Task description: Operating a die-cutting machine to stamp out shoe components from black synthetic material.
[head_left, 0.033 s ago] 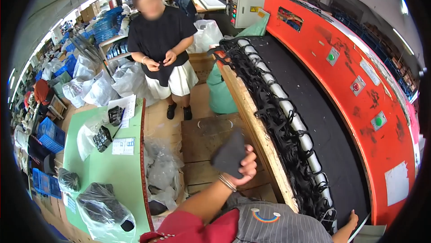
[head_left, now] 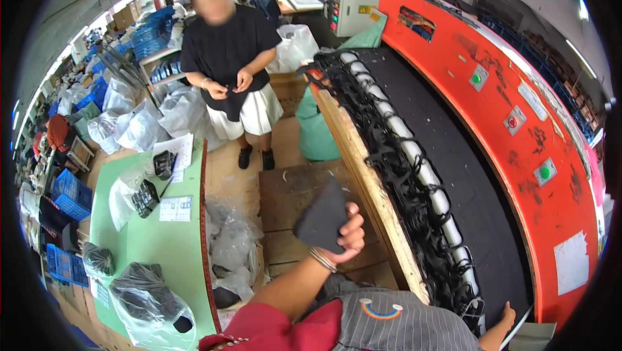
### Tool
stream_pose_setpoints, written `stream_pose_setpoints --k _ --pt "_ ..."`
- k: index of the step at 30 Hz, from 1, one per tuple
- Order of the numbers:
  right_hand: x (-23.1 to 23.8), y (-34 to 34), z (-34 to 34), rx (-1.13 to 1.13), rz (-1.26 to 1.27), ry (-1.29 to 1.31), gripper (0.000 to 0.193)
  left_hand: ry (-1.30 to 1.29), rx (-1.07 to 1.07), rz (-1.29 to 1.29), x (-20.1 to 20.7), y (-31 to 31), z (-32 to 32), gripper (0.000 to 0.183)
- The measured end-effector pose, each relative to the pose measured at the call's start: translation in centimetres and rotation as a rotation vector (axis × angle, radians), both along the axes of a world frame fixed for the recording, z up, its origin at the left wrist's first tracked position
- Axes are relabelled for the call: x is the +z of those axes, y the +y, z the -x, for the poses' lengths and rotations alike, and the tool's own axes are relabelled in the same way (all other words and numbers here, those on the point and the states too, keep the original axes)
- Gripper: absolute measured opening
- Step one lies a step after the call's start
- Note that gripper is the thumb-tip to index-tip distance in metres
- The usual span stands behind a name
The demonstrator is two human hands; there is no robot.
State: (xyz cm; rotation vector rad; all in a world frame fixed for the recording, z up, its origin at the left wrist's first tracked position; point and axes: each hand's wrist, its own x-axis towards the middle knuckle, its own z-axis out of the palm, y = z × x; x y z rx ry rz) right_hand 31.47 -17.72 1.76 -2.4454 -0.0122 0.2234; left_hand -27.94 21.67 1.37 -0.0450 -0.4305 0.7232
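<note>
dark flat piece (head_left: 322,216): held up left of the black belt (head_left: 476,208) | left hand (head_left: 350,233): pinching its lower right edge | right hand (head_left: 507,315): by belt's near end, can't tell its grip | probably light, softish, not slippery imo, I'd grab an edge

1. One left hand (head_left: 350,233) is holding at least one black piece (head_left: 324,218).
2. One right hand (head_left: 508,315) is showing.
3. One red panel (head_left: 560,211) is showing two green buttons (head_left: 545,171) and one red button (head_left: 514,120).
</note>
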Motion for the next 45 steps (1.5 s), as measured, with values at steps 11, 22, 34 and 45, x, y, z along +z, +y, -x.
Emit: stream_pose_setpoints --k 11,22,34,45 --pt "0.5 0.5 0.7 -0.037 0.056 0.05 0.062 0.211 0.096 -0.153 0.0 3.6 -0.9 0.033" --pt "-0.3 1.3 -0.5 -0.24 -0.275 0.056 0.071 0.345 0.135 -0.254 0.0 5.2 -1.9 0.046" --pt "1.7 1.2 4.5 0.008 -0.616 0.119 0.045 0.587 0.005 -0.294 1.6 4.3 -8.9 0.04" --pt "9.1 14.5 18.8 0.427 -0.943 0.364 0.032 1.028 -0.062 -0.707 7.4 -0.8 -23.2 0.033"
